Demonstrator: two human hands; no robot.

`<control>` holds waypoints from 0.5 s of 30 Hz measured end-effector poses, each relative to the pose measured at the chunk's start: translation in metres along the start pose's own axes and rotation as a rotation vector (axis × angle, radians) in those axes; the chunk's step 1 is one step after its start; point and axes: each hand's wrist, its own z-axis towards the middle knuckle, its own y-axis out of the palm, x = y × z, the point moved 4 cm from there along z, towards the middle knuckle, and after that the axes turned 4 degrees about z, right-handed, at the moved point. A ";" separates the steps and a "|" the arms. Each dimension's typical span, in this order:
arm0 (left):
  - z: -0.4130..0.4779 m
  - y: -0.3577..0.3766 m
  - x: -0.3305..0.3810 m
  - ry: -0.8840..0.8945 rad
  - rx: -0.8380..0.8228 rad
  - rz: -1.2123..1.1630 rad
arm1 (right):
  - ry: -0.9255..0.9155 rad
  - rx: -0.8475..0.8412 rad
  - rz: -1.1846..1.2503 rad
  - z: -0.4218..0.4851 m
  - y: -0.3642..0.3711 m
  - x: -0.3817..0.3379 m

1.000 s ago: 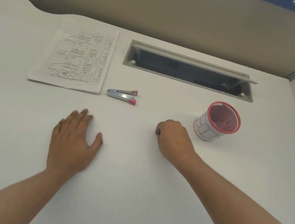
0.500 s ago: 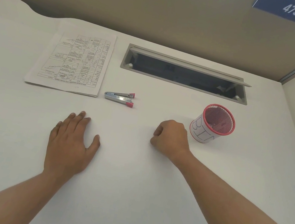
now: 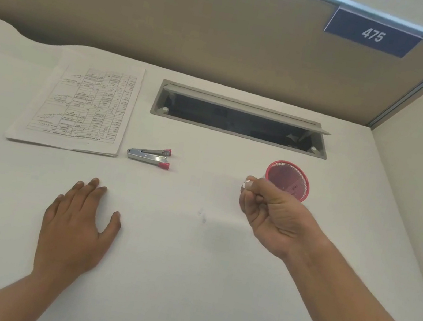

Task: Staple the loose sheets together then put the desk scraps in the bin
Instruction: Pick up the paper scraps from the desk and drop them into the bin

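A stack of printed sheets (image 3: 81, 106) lies flat at the far left of the white desk (image 3: 185, 269). Just right of it rests a small silver stapler (image 3: 149, 155) with pink tips. A pink mesh bin (image 3: 290, 178) stands at the right, partly hidden by my right hand (image 3: 271, 216). That hand is raised off the desk right in front of the bin, fingers pinched on a small white paper scrap (image 3: 246, 185). My left hand (image 3: 77, 224) lies flat on the desk, palm down, fingers spread, holding nothing.
An open grey cable tray (image 3: 240, 120) is sunk into the desk behind the stapler and bin. Beige partition walls close off the back and right side, with a blue sign reading 475 (image 3: 372, 34) up high.
My right hand has lifted off the desk and moved right and up toward the bin, now showing a white scrap in its fingertips. The left hand has stayed flat. The camera has tilted up.
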 end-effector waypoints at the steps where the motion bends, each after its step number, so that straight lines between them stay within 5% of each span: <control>1: 0.000 0.000 0.000 0.002 -0.006 0.002 | -0.040 -0.007 -0.028 -0.004 0.000 -0.011; 4: 0.001 0.001 0.000 0.004 -0.017 0.007 | -0.233 0.006 -0.280 -0.009 -0.001 -0.052; 8: 0.000 0.001 0.000 0.004 -0.021 0.009 | -0.482 0.194 -0.917 0.001 -0.013 -0.100; 15: 0.002 0.003 0.000 -0.009 -0.018 -0.006 | -0.495 0.228 -1.869 0.034 -0.013 -0.104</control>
